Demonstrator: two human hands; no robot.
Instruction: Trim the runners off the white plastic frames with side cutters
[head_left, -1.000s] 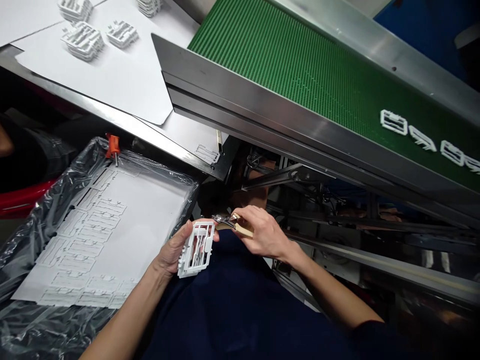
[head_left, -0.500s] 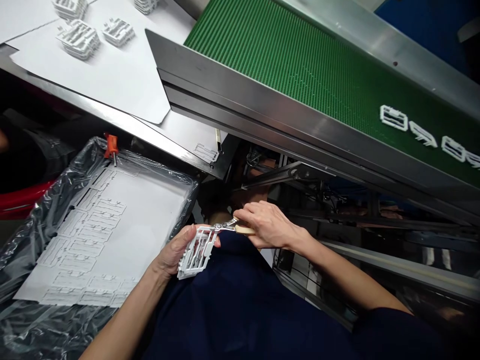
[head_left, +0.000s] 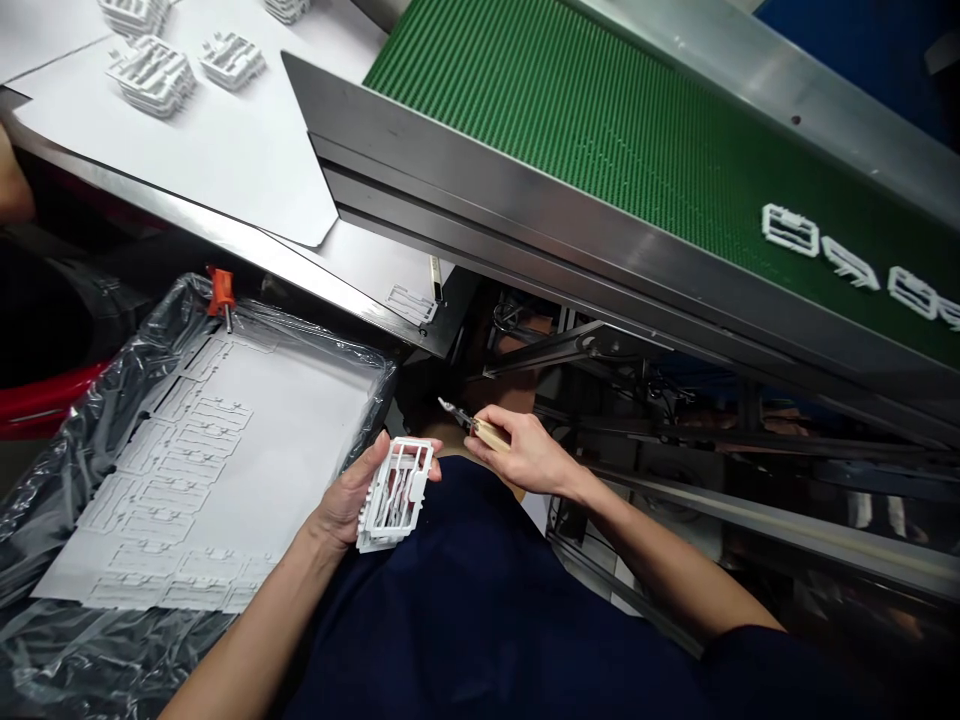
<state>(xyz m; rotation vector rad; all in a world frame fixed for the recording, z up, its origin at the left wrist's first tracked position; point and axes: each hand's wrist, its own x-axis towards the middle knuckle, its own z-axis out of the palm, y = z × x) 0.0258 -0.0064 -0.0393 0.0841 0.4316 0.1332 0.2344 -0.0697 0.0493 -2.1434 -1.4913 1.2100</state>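
Note:
Several white plastic frames (head_left: 397, 495), stacked together and crossed by thin bars, rest in my left hand (head_left: 351, 497). Its thumb and fingers are closed around the stack's left side and upper end. My right hand (head_left: 529, 452) grips a pair of nippers (head_left: 491, 434) with cream handles. Their metal jaws point up and left, apart from the frames. Both hands are over my dark blue clothing (head_left: 480, 600). The fingers behind the frames are mostly hidden.
Left of me, a box lined with clear plastic (head_left: 45, 510) holds a white sheet (head_left: 300, 400) bearing flat white frames. An orange-handled tool (head_left: 221, 292) hangs on its rim. More frame stacks (head_left: 154, 75) stand on the table. A green conveyor belt (head_left: 570, 120) carries white parts (head_left: 790, 230).
The nippers have come away from the frames, moving up with their jaws swung upward. My left hand has turned the stack so its face shows more.

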